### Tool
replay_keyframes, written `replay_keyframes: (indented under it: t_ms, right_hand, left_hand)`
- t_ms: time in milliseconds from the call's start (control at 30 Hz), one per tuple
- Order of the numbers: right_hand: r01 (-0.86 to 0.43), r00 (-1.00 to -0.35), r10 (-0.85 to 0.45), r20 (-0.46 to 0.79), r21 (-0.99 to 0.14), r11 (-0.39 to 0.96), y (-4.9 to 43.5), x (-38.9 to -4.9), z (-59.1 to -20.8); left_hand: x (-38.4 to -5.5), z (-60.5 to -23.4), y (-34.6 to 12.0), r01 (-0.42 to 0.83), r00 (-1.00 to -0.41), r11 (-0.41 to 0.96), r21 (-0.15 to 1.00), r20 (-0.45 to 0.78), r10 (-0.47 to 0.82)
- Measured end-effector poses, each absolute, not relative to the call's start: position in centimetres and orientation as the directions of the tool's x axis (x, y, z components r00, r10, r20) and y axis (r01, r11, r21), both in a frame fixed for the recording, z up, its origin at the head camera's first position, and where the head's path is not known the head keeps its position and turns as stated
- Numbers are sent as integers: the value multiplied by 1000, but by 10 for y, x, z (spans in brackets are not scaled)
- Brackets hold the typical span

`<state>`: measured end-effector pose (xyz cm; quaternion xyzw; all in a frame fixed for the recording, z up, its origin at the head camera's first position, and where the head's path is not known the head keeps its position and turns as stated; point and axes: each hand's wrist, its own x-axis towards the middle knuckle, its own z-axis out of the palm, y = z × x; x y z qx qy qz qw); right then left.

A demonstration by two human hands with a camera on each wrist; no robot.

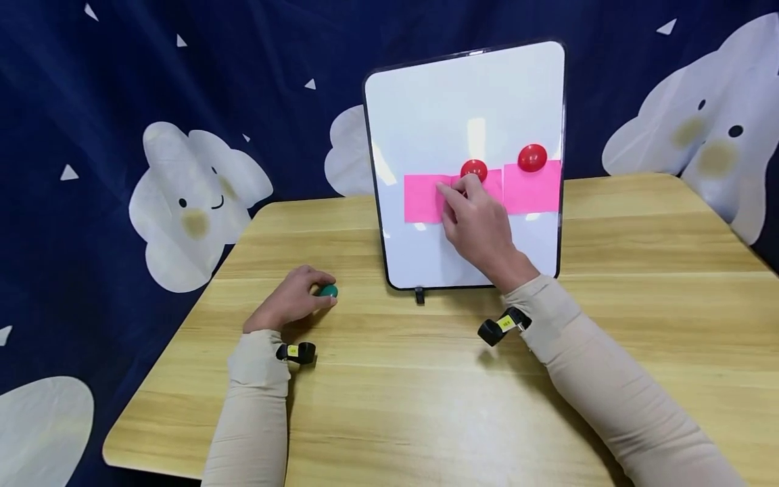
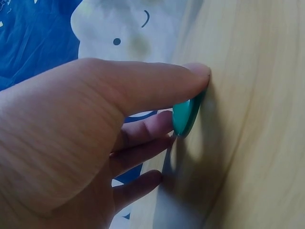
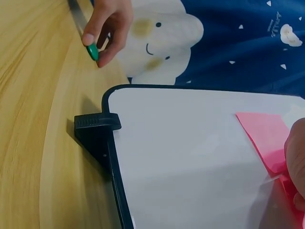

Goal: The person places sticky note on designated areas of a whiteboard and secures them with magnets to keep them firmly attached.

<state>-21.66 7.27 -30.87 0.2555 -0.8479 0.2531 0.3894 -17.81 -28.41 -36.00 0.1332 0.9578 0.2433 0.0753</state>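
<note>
My left hand (image 1: 295, 296) pinches a round green magnet (image 1: 328, 291) at the tabletop left of the whiteboard. In the left wrist view the thumb covers part of this green magnet (image 2: 186, 114), which is tilted on edge. At the whiteboard (image 1: 420, 115), my right hand (image 1: 483, 226) grips the right edge of the left pink sticky note (image 1: 420, 199) between bent fingers and thumb. A middle pink note (image 1: 494, 182) lies partly behind that hand, under a round red magnet (image 1: 473, 168). The right pink note (image 1: 532, 193) has another red magnet (image 1: 532, 157) on its top edge.
The whiteboard stands upright on the wooden table (image 1: 365, 379), with a black foot (image 1: 420, 295) at its lower edge. Behind hangs a dark blue cloth (image 1: 274, 61) printed with white clouds. A black wrist camera (image 1: 502, 326) sits on the right sleeve.
</note>
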Motion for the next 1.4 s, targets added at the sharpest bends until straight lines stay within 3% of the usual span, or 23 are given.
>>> replay_keyframes:
  t_ms: [967,1400]
  right_hand:
    - [-602,-609,-254,751,-229,765,78,-214,-309]
    - [-591,-616,-275,738,-203,780,79,-214,-309]
  left_hand:
    - [-174,-361,-289,165,-961,827,538,-102,258]
    - [-175,-363,-288,189,-964,850,492,-70,255]
